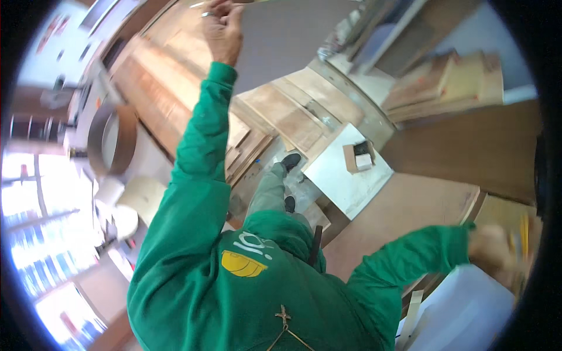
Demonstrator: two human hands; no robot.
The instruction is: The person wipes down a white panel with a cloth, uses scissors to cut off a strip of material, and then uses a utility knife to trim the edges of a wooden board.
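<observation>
My left hand (223, 34) is raised at the top, its fingers curled closed beside the left edge of a large dark grey sheet (293, 41). A thin white stick (198, 4) pokes out from those fingers; its kind does not show. Far to the right, my right hand (493, 250) is smeared by motion, so its fingers cannot be read. It is close to some thin yellow sticks (524, 231) that look like pencils. Below that hand lies a white sheet-like thing (462, 310).
Wooden panels (293, 114) lie ahead of me. A white board (345, 193) carries a small open cardboard box (355, 159). Stacked boards (445, 88) stand at the far right, above a brown panel (468, 149). A round wooden hoop (126, 140) is on the left.
</observation>
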